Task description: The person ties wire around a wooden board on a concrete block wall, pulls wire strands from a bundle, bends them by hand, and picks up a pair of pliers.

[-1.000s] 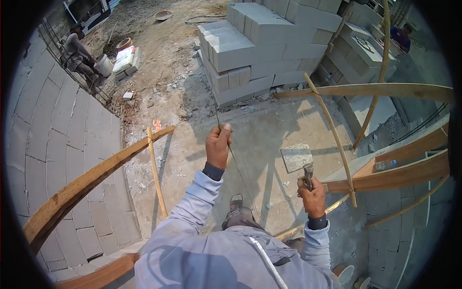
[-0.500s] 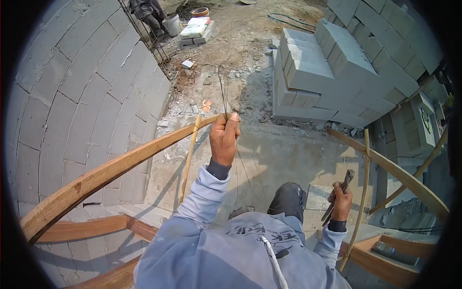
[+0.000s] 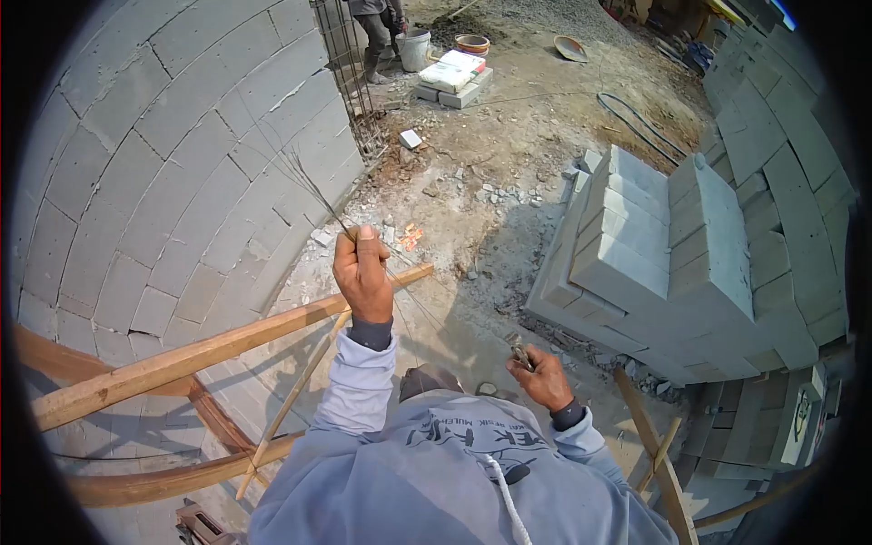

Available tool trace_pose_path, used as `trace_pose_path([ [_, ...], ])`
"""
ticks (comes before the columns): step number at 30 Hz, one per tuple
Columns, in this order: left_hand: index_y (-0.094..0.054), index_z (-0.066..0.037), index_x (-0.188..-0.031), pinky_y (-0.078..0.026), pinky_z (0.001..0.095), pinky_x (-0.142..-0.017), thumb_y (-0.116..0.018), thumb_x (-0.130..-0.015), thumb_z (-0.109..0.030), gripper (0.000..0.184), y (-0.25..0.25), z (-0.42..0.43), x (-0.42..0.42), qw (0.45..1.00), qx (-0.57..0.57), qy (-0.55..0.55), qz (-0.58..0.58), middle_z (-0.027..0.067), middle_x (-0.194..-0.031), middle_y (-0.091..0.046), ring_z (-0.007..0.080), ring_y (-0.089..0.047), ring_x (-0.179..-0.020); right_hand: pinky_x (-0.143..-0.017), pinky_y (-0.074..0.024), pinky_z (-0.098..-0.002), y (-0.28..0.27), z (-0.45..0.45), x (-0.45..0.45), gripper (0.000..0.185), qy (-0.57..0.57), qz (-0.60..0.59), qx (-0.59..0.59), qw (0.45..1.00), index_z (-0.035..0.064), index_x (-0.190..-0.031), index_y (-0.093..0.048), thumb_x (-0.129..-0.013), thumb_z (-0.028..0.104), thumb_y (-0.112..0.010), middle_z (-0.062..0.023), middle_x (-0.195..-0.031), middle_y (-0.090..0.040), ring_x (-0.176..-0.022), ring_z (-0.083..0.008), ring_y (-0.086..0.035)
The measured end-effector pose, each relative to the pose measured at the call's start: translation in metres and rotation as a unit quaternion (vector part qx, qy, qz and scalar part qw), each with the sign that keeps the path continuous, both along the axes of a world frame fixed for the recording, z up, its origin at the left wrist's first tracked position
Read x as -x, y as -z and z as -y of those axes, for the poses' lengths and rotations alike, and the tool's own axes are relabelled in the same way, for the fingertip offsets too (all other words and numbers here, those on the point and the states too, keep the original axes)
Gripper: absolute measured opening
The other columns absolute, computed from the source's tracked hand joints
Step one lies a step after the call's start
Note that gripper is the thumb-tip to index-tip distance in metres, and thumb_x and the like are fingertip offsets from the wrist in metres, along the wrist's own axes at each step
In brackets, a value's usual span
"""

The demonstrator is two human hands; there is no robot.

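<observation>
My left hand (image 3: 364, 275) is raised in front of me, its fingers closed round a bundle of thin wires (image 3: 313, 189). The loose ends fan out up and to the left, and other strands trail below the hand. Lower and to the right, my right hand (image 3: 548, 380) grips a pair of metal pincers (image 3: 518, 349). Their head points up and away from me, while the palm hides most of the handles. Just beyond the left wrist runs a long wooden beam (image 3: 227, 343), with a thin wooden stick (image 3: 295, 400) crossing beneath it.
A grey block wall (image 3: 195, 173) rises on the left, ending at a rebar cage (image 3: 352, 82). Stacked blocks (image 3: 627, 245) stand on the right. Farther off are a person's legs (image 3: 374, 41), a bucket (image 3: 415, 51), a bag (image 3: 450, 71) and a hose (image 3: 640, 127). Another beam (image 3: 649, 436) slopes at right.
My view has swung to the right. The left hand with the wires has shifted left, and the wires now lean left. My right hand has brought the pincers inward and up, closer to the left hand.
</observation>
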State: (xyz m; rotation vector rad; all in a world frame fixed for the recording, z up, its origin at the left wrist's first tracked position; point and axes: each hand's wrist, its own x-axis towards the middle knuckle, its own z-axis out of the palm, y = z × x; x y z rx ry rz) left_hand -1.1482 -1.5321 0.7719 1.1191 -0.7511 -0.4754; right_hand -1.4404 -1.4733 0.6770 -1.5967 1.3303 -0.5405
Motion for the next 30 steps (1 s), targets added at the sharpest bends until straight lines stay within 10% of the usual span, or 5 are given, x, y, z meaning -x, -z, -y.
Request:
trace_pose_path([
  [5, -0.052, -0.005, -0.083, -0.033, 0.0218, -0.053, -0.051, -0.097, -0.024, 0.024, 0.001, 0.1, -0.058, 0.988, 0.047, -0.109, 0.097, -0.0013, -0.062, -0.048, 0.0055, -0.039, -0.056, -0.057, -0.0407, -0.0343, 0.027, 0.118, 0.004, 0.023, 0.072, 0.044, -0.139, 0.987, 0.001, -0.078, -0.056, -0.08, 0.02, -0.069, -0.0072, -0.061, -0.05, -0.059, -0.0163, -0.046],
  [12, -0.053, -0.004, -0.082, -0.037, 0.0244, -0.053, -0.052, -0.096, -0.024, 0.025, 0.06, 0.274, -0.119, 0.976, -0.008, -0.165, 0.145, 0.0007, -0.06, -0.049, 0.0082, -0.043, -0.055, -0.048, -0.0384, -0.0257, 0.086, 0.3, -0.025, 0.016, 0.029, -0.066, -0.02, 0.997, 0.0048, -0.077, -0.055, -0.082, 0.015, -0.066, 0.0015, -0.06, -0.051, -0.052, -0.0082, -0.048],
  [18, -0.056, -0.002, -0.079, -0.041, 0.0341, -0.047, -0.061, -0.089, -0.014, 0.017, 0.06, 0.413, -0.078, 0.937, -0.007, 0.091, 0.337, 0.0127, -0.057, -0.053, 0.0277, -0.055, -0.049, -0.052, -0.0389, -0.0325, 0.083, 0.432, -0.049, 0.026, 0.122, -0.016, -0.122, 0.985, 0.0012, -0.071, -0.053, -0.078, 0.02, -0.069, -0.004, -0.059, -0.051, -0.054, -0.0134, -0.045],
  [30, -0.053, -0.002, -0.078, -0.039, 0.0367, -0.049, -0.059, -0.09, -0.02, 0.022, 0.109, 0.781, -0.127, 0.94, -0.102, 0.178, 0.271, 0.0125, -0.057, -0.049, 0.0271, -0.05, -0.049, -0.045, -0.0406, -0.0299, 0.166, 0.795, -0.098, 0.022, 0.169, -0.024, -0.148, 0.974, 0.0016, -0.075, -0.058, -0.081, 0.02, -0.067, -0.003, -0.056, -0.054, -0.048, -0.0123, -0.052],
])
